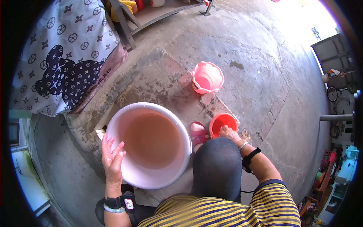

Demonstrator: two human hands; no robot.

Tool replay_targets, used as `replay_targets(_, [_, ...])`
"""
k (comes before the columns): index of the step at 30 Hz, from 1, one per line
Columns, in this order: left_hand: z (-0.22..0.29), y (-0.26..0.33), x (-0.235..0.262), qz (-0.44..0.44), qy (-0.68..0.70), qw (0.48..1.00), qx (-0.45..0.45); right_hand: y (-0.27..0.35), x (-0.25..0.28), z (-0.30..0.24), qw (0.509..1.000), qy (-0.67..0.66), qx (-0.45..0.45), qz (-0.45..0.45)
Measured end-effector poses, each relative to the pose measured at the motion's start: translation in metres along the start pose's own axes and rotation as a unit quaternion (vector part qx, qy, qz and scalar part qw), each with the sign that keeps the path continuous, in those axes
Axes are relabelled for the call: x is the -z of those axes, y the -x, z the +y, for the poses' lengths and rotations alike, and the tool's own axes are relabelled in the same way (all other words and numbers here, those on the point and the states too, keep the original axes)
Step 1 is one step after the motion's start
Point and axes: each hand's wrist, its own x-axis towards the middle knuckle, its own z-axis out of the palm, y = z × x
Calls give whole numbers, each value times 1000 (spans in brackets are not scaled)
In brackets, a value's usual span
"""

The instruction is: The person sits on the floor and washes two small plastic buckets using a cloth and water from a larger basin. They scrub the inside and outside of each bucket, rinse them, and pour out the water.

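- Red pail: on the floor to the right of the tub, just beyond the person's bent knee.
- Right hand: reaches over the near right rim of the red pail, fingers bent down inside it. Whether they are apart, together or clamped on something, I cannot tell. The wrist has a pale bracelet and a black strap.
- Left hand: raised at the left side of the tub, fingers spread apart, nothing in the grip. It overlaps the rim in this view; contact with it is unclear. A black band and a pale bangle sit on the wrist.
- Tub: wide, pale and upright, left of the knee, with cloudy brownish water in it.
- Pink shoe: on a foot, between the tub and the red pail.
- Pink pail: upright, with a wavy rim, farther away than the red pail and a little to its left.
- Patterned cloth: hangs at the far left, printed with a dark figure.
- Rack: beyond the tub at the far side, right of the cloth.
- Bicycle: at the far right.
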Motion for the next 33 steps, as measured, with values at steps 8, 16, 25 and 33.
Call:
replay_targets(8, [2, 1, 1, -11, 1, 1000, -5, -12, -2, -5, 998, 24, 20, -50])
replay_targets(16, [10, 8, 3, -35, 34, 999, -21, 7, 132, -12, 968, -191, 10, 163])
replay_targets(25, [24, 24, -6, -106, 114, 988, 2, 57, 333, -175, 902, -409, 122, 56])
replay_targets(33, [41, 56, 16, -149, 123, 971, -142, 22, 261, -313, 694, -699, 155, -80])
